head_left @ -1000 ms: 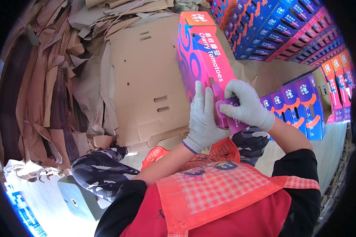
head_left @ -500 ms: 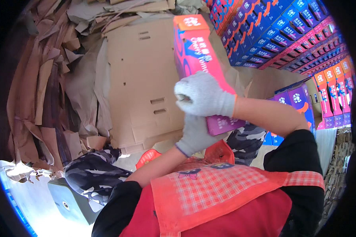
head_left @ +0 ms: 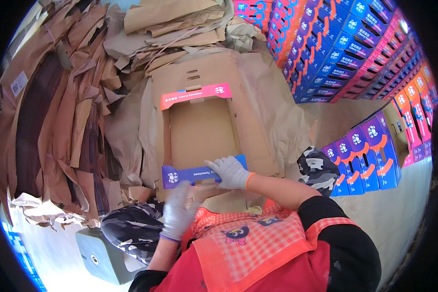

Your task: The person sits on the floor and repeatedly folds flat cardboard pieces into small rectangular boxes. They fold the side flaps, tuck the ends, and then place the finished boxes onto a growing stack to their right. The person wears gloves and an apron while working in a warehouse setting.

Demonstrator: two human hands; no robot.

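An open-topped cardboard produce box (head_left: 204, 173), printed pink, purple and blue with a plain brown inside, lies upright on a flat brown cardboard sheet (head_left: 255, 141) in front of me. My right hand (head_left: 231, 173), in a light grey knit glove, grips the near wall of the box by its right corner, fingers over the rim. Just off the near left corner is my gloved left hand (head_left: 177, 209). It is smeared by motion, so its fingers cannot be made out, and nothing shows in it.
Torn brown cardboard and paper (head_left: 63, 121) heap up on the left and at the back. Tall stacks of printed boxes (head_left: 336, 53) stand at the far right, with a row of purple-and-blue boxes (head_left: 370, 160) nearer. A grey-green case (head_left: 100, 255) sits on the floor at lower left.
The box, held up on end between both hands before, now lies open side up on the cardboard. My left hand has come off it toward me; my right hand is on its near wall.
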